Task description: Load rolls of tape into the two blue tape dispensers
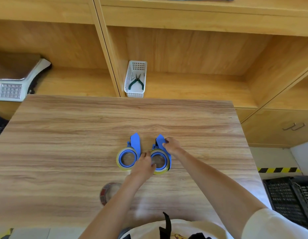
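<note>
Two blue tape dispensers lie side by side on the wooden table (pixel 80 135). The left dispenser (pixel 135 144) carries a yellowish roll of tape (pixel 119 161) around its blue hub and nobody touches it. The right dispenser (pixel 160 141) also holds a yellowish roll (pixel 161 171). My right hand (pixel 172 145) grips the right dispenser's blue handle. My left hand (pixel 144 165) rests on the left edge of that roll, fingers closed on it, covering part of the hub.
A clear tape roll with a red-marked core (pixel 107 192) lies near the table's front, partly behind my left forearm. A white basket (pixel 135 80) with green pliers sits on the shelf behind. A scale (pixel 10 87) stands at left, black crates (pixel 291 199) at right.
</note>
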`<state>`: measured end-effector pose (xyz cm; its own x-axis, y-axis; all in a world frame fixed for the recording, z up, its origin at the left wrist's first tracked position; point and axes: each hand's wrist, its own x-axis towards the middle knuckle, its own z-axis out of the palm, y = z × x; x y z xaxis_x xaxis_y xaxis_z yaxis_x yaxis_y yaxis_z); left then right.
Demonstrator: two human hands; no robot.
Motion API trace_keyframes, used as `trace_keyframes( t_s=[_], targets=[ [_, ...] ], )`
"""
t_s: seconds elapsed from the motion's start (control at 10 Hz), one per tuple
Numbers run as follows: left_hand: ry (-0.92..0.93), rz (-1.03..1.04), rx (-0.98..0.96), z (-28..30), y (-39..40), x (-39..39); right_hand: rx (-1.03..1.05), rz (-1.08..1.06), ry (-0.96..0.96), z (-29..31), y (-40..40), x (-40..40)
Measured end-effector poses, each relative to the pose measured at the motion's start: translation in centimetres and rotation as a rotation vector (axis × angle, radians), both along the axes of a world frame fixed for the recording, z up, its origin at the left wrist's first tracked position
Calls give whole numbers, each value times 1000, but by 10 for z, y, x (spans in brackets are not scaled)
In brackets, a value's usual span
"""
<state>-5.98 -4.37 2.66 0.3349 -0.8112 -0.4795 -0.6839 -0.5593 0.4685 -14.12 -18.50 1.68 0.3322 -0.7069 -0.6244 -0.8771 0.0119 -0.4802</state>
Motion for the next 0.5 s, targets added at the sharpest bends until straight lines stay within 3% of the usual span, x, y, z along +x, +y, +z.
trace_keyframes(
  t_s=[0.4, 0.5],
  targets=[
    [-142, -116, -169, 53, 9, 30, -52, 56, 124, 31, 0, 3],
    [-123, -102, -281, 66, 3, 41, -118, 19, 75, 45, 1, 4]
  ],
)
